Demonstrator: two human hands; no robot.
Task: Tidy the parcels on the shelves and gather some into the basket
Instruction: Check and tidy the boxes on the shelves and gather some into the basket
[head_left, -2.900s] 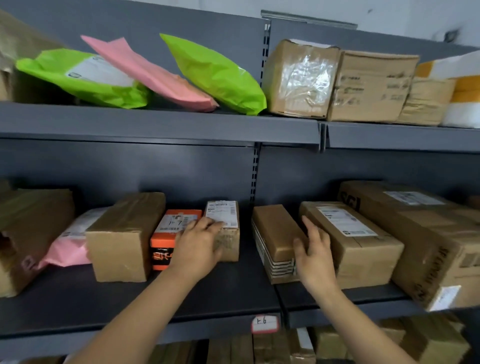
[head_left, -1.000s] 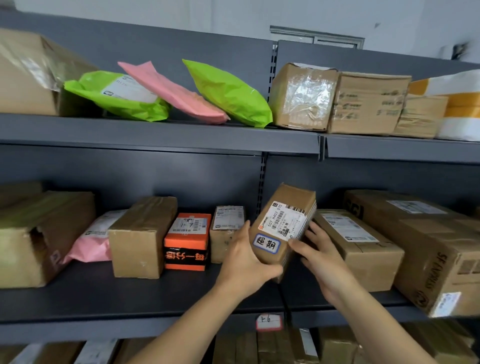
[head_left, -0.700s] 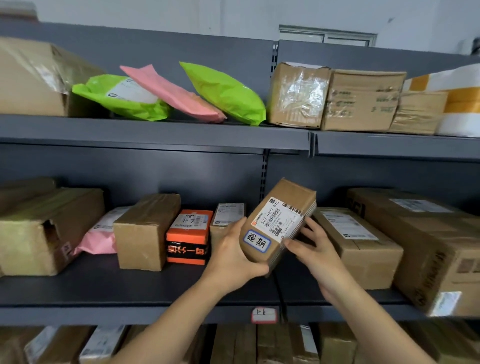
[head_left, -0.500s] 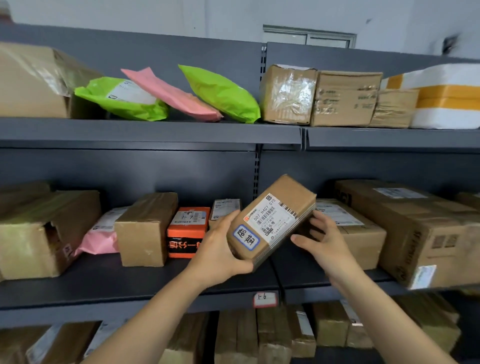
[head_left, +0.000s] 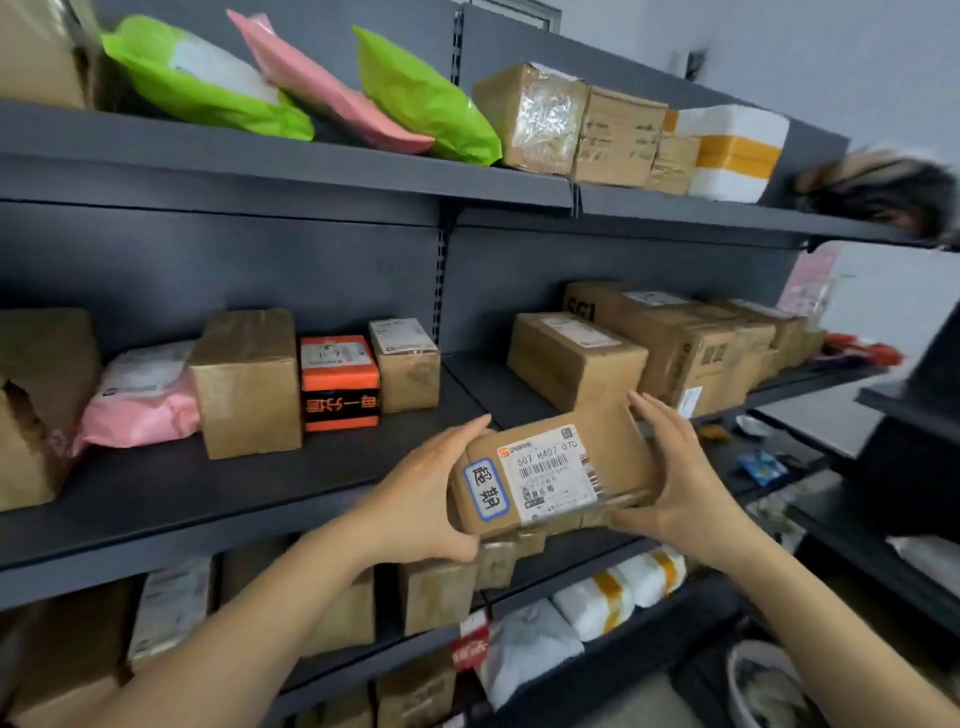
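Note:
A small brown cardboard parcel with a white shipping label and a blue-edged sticker is held in front of the middle shelf, clear of it. My left hand grips its left end, thumb under, fingers behind. My right hand holds its right end, fingers straight along the side and thumb underneath. On the middle shelf stand an orange-and-black box, a small brown box, a taller brown box and a pink mailer. No basket can be made out clearly.
Green and pink mailers and taped boxes lie on the top shelf. Larger cartons fill the middle shelf's right half. More parcels sit on the lower shelves. A round white container is on the floor at lower right.
I have pulled the labelled parcel down and away from the shelf, turning it nearly level. My view has swung to the right, revealing the shelf's far end and the floor.

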